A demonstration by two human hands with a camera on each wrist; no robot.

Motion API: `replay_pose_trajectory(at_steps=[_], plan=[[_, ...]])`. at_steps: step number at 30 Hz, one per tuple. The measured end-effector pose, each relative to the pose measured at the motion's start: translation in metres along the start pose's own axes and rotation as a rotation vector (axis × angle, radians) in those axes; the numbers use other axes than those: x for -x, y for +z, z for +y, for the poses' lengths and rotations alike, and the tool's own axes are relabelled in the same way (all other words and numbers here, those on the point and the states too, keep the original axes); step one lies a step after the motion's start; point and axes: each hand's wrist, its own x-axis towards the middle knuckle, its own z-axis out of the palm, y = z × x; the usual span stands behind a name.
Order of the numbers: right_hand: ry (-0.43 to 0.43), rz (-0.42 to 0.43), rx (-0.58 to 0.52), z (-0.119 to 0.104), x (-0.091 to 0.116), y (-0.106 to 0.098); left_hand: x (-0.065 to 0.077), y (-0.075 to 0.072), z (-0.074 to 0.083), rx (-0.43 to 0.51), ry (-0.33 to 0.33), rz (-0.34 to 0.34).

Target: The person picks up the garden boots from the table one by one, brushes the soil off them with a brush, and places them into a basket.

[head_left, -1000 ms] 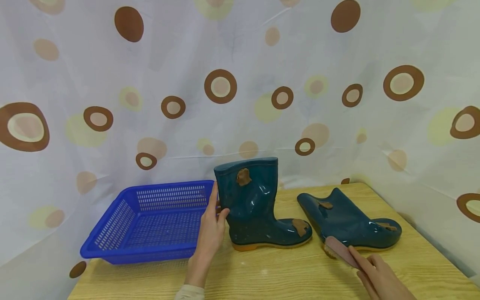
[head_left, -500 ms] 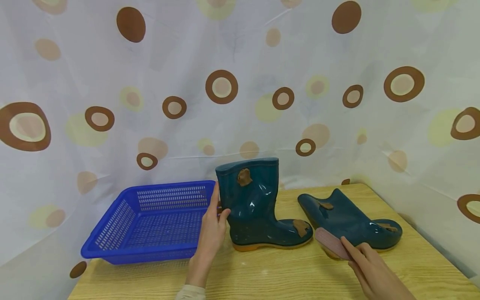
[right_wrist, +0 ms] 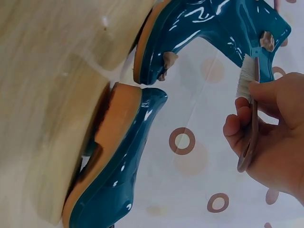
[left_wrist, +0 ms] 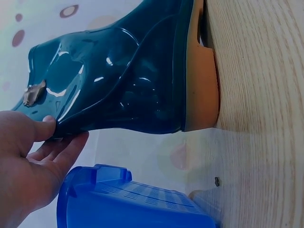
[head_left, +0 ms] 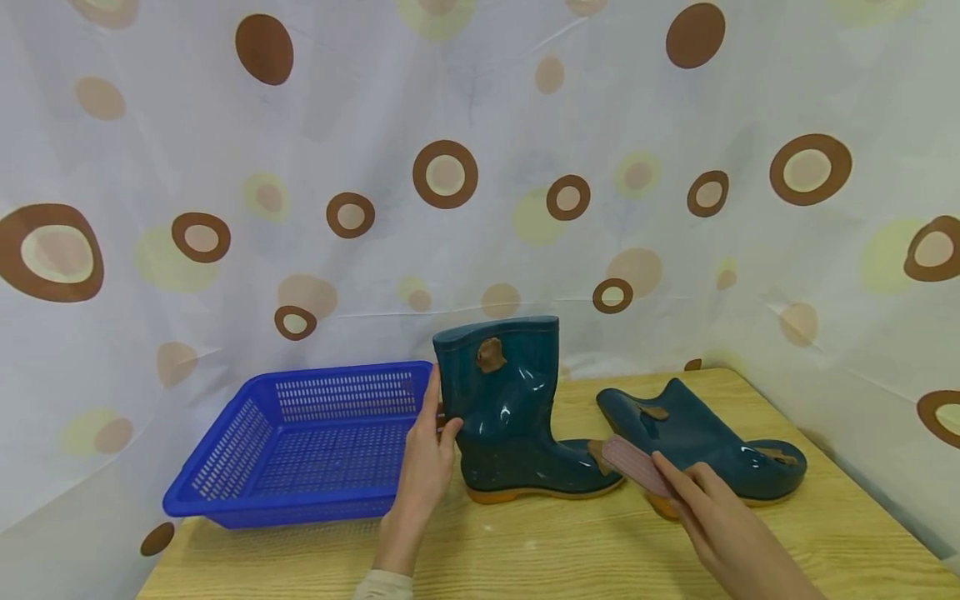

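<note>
A dark teal rain boot [head_left: 510, 408] stands upright on the table, toe pointing right. My left hand [head_left: 422, 471] grips the back of its shaft, thumb on the near side [left_wrist: 45, 127]. Brown, mud-like patches mark its upper shaft [head_left: 491, 355] and its toe. My right hand [head_left: 723, 512] holds a brush [head_left: 636, 465] by its brownish-pink handle. White bristles [right_wrist: 246, 78] show in the right wrist view. From the head view, the brush head overlaps the toe patch. Another teal boot [head_left: 697, 429] lies to the right, also with brown patches, partly behind the brush and hand.
On the left is a blue plastic basket [head_left: 307, 507] with slotted sides, close beside my left hand. The light wood table [head_left: 510, 558] ends at a right edge past the lying boot. A curtain [head_left: 360, 275] patterned with brown circles hangs behind.
My right hand has carried the brush leftward and slightly up, from in front of the lying boot to the upright boot's toe. My left hand keeps its grip on the boot.
</note>
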Motion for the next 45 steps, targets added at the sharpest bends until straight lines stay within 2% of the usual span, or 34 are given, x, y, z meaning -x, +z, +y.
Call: replay_pose_trajectory(at_steps=[8,19,30,45], plan=[[0.019,0.001,-0.043,-0.014,-0.027,-0.004,-0.001,0.0,-0.003,-0.007,0.016,0.001],[-0.063,0.086,-0.019,-0.019,-0.059,-0.001,-0.001,0.001,-0.001,-0.003,0.026,-0.001],[-0.039,0.053,-0.005,-0.026,-0.083,0.001,-0.001,0.002,-0.004,-0.018,0.036,0.008],[-0.092,0.063,-0.029,-0.03,-0.116,0.007,-0.001,0.001,-0.003,-0.016,0.033,0.008]])
